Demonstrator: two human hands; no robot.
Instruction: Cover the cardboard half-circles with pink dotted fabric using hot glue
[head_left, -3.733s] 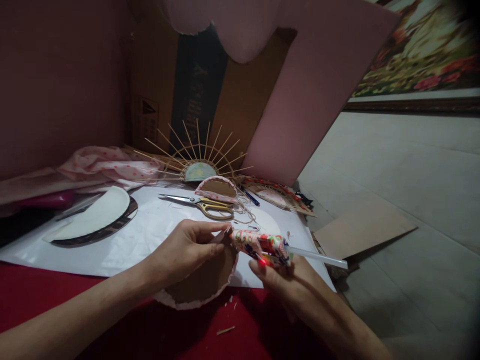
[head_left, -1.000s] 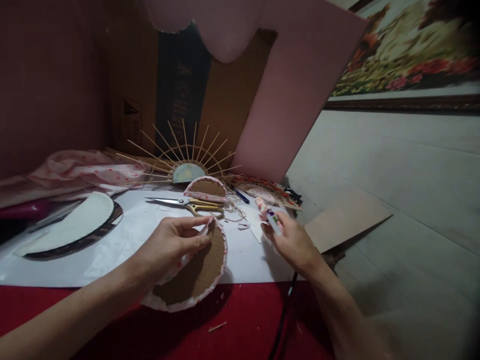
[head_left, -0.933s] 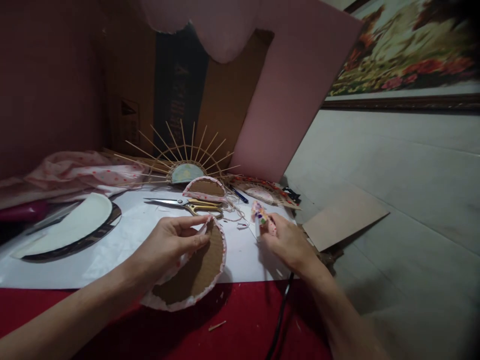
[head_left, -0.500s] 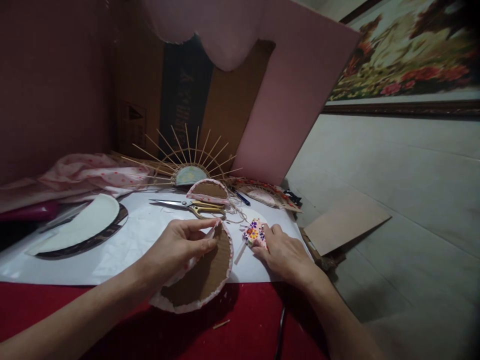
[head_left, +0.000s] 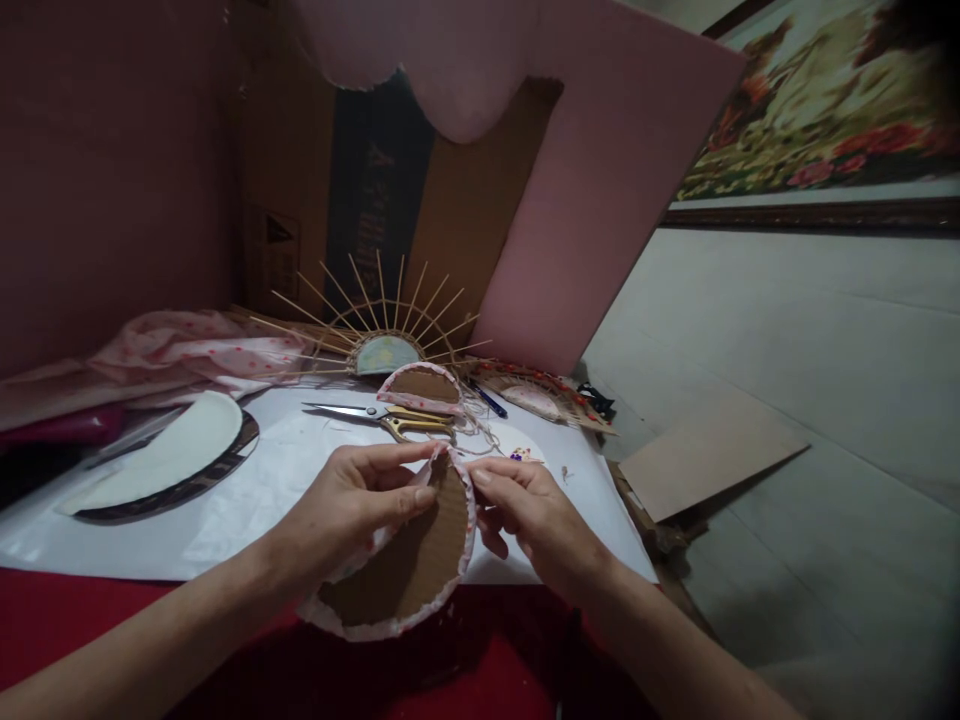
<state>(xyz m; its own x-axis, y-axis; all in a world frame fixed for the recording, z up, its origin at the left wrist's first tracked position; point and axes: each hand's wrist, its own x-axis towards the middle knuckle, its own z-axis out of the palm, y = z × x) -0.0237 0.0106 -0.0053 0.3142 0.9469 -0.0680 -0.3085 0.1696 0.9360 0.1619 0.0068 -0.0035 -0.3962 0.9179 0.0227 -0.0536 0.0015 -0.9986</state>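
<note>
My left hand (head_left: 367,500) is closed on a brown cardboard half-circle (head_left: 405,575), thumb on its face near the top corner. White-and-pink spotted fabric is folded over the cardboard's rim. At the upper right edge of that piece, my right hand (head_left: 536,510) has its thumb and forefinger pinched together against the fabric fold. Whatever is between those fingertips is too small to make out. Partly hidden behind the right hand is a small floral-patterned cloth item (head_left: 523,455) on the white sheet. Gold-handled scissors (head_left: 382,418) lie just beyond my hands.
A smaller fabric-edged half-circle (head_left: 424,385) rests behind the scissors, beside a fan-shaped frame of thin sticks (head_left: 390,320). Spotted cloth (head_left: 195,350) and a white crescent piece (head_left: 172,445) are at left. A pen (head_left: 491,402) lies near a woven fan piece (head_left: 532,400). A pink-covered cardboard panel (head_left: 585,200) stands behind.
My right hand has left the floral cloth item and come left to the edge of the cardboard half-circle. My left hand keeps its hold on the piece.
</note>
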